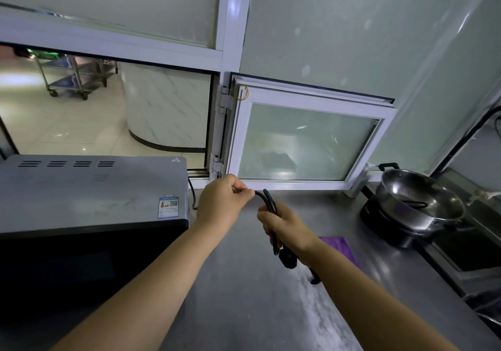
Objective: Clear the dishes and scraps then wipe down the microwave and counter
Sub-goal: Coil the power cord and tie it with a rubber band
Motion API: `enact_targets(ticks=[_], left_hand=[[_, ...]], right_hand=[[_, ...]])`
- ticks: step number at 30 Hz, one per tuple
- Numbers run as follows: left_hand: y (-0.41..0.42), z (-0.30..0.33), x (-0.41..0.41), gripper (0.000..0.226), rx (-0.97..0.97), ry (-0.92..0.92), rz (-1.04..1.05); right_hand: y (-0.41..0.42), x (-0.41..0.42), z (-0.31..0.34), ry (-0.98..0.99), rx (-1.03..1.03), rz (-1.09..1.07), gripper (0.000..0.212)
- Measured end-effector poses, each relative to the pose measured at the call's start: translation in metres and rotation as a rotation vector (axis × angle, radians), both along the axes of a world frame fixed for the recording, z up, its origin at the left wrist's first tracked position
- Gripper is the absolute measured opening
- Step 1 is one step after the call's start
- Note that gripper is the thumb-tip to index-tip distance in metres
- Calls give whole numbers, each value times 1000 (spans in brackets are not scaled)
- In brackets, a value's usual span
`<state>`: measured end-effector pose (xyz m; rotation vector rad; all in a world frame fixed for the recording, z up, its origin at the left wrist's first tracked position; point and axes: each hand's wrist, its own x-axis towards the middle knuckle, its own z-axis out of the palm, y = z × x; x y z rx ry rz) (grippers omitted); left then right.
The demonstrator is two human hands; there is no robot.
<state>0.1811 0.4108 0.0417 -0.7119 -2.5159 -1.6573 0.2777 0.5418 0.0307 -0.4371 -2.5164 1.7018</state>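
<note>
A grey microwave (89, 190) with a dark door stands at the left on the steel counter (244, 310). Its black power cord (271, 201) is looped above the counter between both hands. My left hand (225, 201) pinches one end of the loop with curled fingers. My right hand (282, 226) grips the folded cord, and the plug hangs below that wrist. A purple cloth (341, 250) lies on the counter behind my right forearm, partly hidden.
A steel pot (420, 201) sits on a black induction cooker (385, 228) at the right, beside a sink (471, 250). A small white-framed window (306, 144) stands ajar behind the counter. Left of it an open hatch shows a tiled floor and a trolley.
</note>
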Motion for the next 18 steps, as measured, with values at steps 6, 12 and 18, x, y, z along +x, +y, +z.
enact_targets(ticks=[6,12,18], left_hand=[[-4,-4,-5,11,-9,10,-104],[-13,-15,-17,13,-96,10,-298],[-21,-36,-35,23,-162,60,-257]], right_hand=[[-8,3,8,-87,-36,69,25],[2,11,22,15,-241,71,33],[29,1,30,144,-328,-81,31]])
